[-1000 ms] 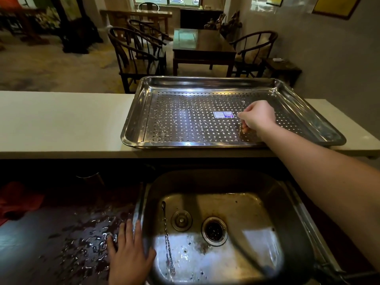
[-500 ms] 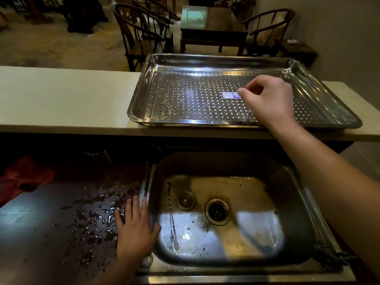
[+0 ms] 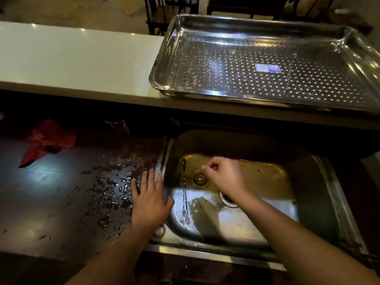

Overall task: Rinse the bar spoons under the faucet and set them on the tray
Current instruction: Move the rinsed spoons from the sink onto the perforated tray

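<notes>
The left hand (image 3: 149, 202) lay flat, fingers straight, on the wet dark bench (image 3: 51, 192), touching the sink's (image 3: 337, 194) left rim. The right hand (image 3: 225, 177) hung over the sink's small strainer with its fingers curled, holding nothing visible. One bar spoon (image 3: 185, 194) lay in the sink's left part, just left of that hand. A second bar spoon (image 3: 289, 75) lay on the perforated tray (image 3: 162, 64) on the far pale bench. A red cloth (image 3: 46, 140) sat far left.

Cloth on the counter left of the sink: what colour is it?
The cloth is red, seen best in head view.
</notes>
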`<state>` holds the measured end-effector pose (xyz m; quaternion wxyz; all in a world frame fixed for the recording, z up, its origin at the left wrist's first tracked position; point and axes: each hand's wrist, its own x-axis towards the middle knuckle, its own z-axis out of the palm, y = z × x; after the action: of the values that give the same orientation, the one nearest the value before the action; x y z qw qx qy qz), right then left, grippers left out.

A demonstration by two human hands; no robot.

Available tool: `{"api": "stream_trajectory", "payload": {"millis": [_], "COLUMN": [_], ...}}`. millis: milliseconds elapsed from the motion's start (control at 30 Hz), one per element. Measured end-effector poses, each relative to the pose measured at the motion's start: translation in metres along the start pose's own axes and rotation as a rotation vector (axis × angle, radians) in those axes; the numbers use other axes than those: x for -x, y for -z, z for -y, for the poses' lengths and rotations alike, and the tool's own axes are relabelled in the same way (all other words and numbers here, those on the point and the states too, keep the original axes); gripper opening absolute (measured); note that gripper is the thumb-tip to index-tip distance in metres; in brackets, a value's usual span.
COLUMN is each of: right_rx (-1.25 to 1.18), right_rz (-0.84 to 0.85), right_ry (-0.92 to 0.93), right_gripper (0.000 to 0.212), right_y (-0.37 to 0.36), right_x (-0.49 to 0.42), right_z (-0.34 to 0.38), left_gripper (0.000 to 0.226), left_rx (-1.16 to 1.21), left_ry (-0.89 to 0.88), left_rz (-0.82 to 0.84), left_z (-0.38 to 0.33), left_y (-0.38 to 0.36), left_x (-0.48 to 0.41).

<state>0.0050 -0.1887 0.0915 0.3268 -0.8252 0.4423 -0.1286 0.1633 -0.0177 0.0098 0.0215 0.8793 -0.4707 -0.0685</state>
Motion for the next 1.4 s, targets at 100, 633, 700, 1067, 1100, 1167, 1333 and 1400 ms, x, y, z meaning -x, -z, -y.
{"api": "stream_trajectory", "payload": {"millis": [100, 633, 700, 1067, 1100, 1167, 1333, 1400], "right_rx": [0.028, 0.218, 0.215, 0.195, 0.192, 0.166, 0.030, -0.013], "right_rz": [0.154, 0.366, 0.356, 0.338, 0.335, 0.344, 0.310, 0.273], "right_ry": [-0.114, -0.457, -0.471, -0.537, -0.534, -0.534, -0.529, -0.517], "right_gripper": [0.015, 0.015, 0.015, 0.023, 0.024, 0.025, 0.020, 0.019], "right_y": [-0.043, -0.189, -0.191, -0.186, -0.184, -0.179, -0.157, -0.145], "right_x": [-0.007, -0.040, -0.041, -0.044, -0.044, -0.044, -0.038, -0.033], "right_z": [-0.021, -0.068, -0.068, -0.065, -0.066, -0.068, -0.066, -0.063], "left_gripper": [0.081, 0.079, 0.080, 0.083, 0.083, 0.083, 0.084, 0.085], "left_rx": [0.034, 0.030, 0.023, 0.007, 0.007, 0.005, 0.005, 0.002], "left_ry": [-0.002, -0.004, 0.002, 0.011, 0.011, 0.008, 0.005, 0.002], "left_rz": [-0.010, -0.017, -0.003, 0.016, 0.015, 0.014, 0.014, 0.015], "left_z": [0.000, 0.004, 0.004, 0.002, 0.002, 0.002, 0.001, 0.002], "left_y": [0.001, -0.006, -0.006, -0.004, -0.004, -0.004, -0.003, -0.003], "left_x": [-0.001, -0.004, -0.005, -0.005, -0.005, -0.005, -0.004, -0.004]}}
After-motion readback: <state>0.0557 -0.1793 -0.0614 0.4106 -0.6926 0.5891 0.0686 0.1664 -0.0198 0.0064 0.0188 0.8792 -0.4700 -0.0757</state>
